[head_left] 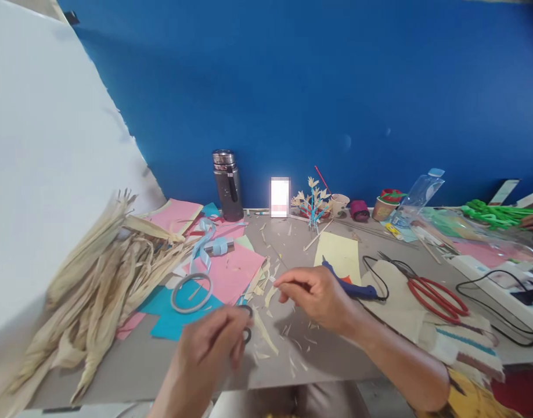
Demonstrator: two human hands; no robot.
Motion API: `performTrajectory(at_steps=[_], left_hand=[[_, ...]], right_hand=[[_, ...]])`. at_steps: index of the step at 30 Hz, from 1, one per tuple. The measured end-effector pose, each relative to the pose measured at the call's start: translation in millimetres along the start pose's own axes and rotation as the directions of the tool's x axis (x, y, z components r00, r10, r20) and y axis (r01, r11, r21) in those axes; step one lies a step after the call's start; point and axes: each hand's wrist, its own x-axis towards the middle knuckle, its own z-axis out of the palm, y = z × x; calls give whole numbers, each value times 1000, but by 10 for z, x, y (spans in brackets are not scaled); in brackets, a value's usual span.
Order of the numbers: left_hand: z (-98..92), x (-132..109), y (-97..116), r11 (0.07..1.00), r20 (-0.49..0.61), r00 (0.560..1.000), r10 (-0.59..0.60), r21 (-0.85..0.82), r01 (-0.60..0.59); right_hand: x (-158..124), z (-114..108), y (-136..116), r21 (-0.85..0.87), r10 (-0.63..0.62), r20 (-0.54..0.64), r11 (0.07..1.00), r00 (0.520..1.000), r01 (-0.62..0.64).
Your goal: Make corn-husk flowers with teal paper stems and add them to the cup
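Observation:
My right hand (312, 296) is held over the middle of the table, thumb and fingers pinched together. A small pale piece (273, 280) shows at its fingertips, too small to name. My left hand (216, 342), slightly blurred, is nearer the front edge with its fingers curled. Two dark loops, like small scissors handles (248, 335), show beside its fingertips; whether it grips them is hidden. Thin corn husk strips (264, 334) and cut scraps lie between and below the hands. Behind them stands a bunch of husk flowers (312, 200) on blue stems.
Dried corn husks (105, 296) are heaped at left, near a tape roll (173, 296) on coloured paper. A dark flask (228, 188) and a lit phone (279, 197) stand at the back. A blue glue gun (356, 290), red-handled scissors (436, 299) and a corded power strip (497, 290) lie right.

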Motion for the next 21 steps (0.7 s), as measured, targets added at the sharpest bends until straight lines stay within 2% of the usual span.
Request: performTrajectory(at_steps=[2,3,5,7,10,12,15,18,21], left_hand=[[173,484,397,988,-59,990,130,-78,-134],[244,688,530,971,-68,975,212,-102,-218],[354,980,645,954,56,960,274,-146,-264],[421,1125,610,952,196,949,247,-234,-199],[446,1180,461,954,266,945,189,-278,-113],[436,1176,375,967,275,941,196,-213,-139],[429,1162,272,946,313,895,317,-45,-320],[454,1158,169,852,303,829,469,91,-515],[494,1154,84,748,324,747,580,151,-646]], right_hand=[[106,17,6,-243,-161,-12,958,987,154],[142,6,33,-314,-190,-26,934,981,172],[187,-51,111,-357,-143,-82,928,986,105],[208,-128,187,-335,-53,-134,942,990,5],[232,-223,252,-362,-25,-157,932,987,-34],[251,-251,278,-422,-41,-141,907,989,-22],[275,-247,339,-435,9,-111,898,994,-57],[279,-228,424,-332,104,-93,934,990,-130],[263,-207,479,-256,136,-37,956,990,-141]])
